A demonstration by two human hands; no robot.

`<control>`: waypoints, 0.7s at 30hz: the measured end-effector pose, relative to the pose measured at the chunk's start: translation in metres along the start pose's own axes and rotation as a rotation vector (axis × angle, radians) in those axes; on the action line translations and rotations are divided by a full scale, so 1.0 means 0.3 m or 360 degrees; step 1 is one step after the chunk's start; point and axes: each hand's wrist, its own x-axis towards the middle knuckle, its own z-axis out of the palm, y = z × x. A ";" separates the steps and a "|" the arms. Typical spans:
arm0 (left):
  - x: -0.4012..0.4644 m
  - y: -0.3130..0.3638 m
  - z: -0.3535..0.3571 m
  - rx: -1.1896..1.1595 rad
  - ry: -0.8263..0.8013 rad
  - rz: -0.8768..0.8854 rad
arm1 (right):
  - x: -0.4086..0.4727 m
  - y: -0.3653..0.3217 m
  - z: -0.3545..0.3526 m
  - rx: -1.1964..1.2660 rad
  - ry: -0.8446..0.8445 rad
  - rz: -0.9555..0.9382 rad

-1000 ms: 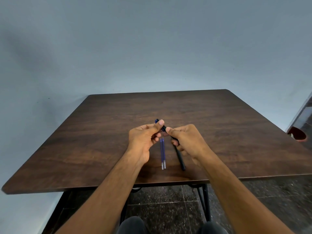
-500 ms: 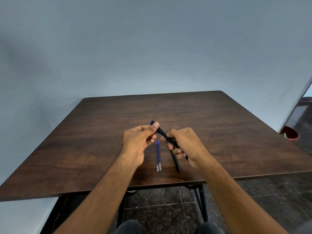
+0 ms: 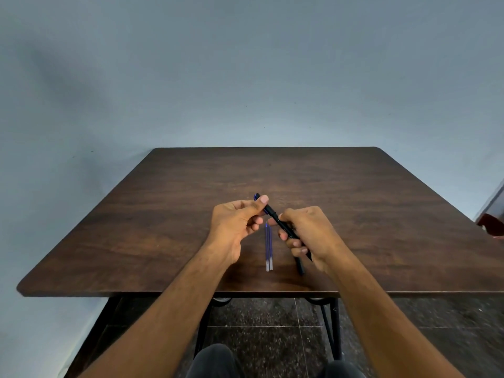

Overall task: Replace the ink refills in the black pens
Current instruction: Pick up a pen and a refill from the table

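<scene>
A black pen (image 3: 275, 217) with a blue cap end is held slantwise above the brown table (image 3: 163, 227). My left hand (image 3: 236, 226) pinches its upper, blue-tipped end between thumb and fingers. My right hand (image 3: 308, 233) is wrapped around its lower barrel. Two blue ink refills (image 3: 269, 248) lie side by side on the table between my hands, pointing away from me. A second black pen (image 3: 300, 266) lies on the table under my right hand, mostly hidden by it.
The table's near edge runs just below my wrists, with dark metal legs (image 3: 331, 326) and a speckled floor beneath. A dark red object (image 3: 491, 225) shows at the right border. A plain grey wall stands behind the table.
Both hands keep their hold on the pen; its visible stretch between them is a little longer. The camera view has shifted slightly. The refills and the second pen lie as before.
</scene>
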 end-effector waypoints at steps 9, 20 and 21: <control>0.025 -0.008 -0.015 0.0063 0.0085 0.0169 | 0.016 0.017 0.022 0.0053 -0.0082 -0.0002; 0.066 0.021 -0.125 0.0694 0.0098 0.0246 | 0.027 0.032 0.021 0.0110 -0.0051 -0.0052; 0.070 0.019 -0.133 0.0803 0.0104 0.0251 | 0.026 0.032 0.027 0.0117 -0.0054 -0.0060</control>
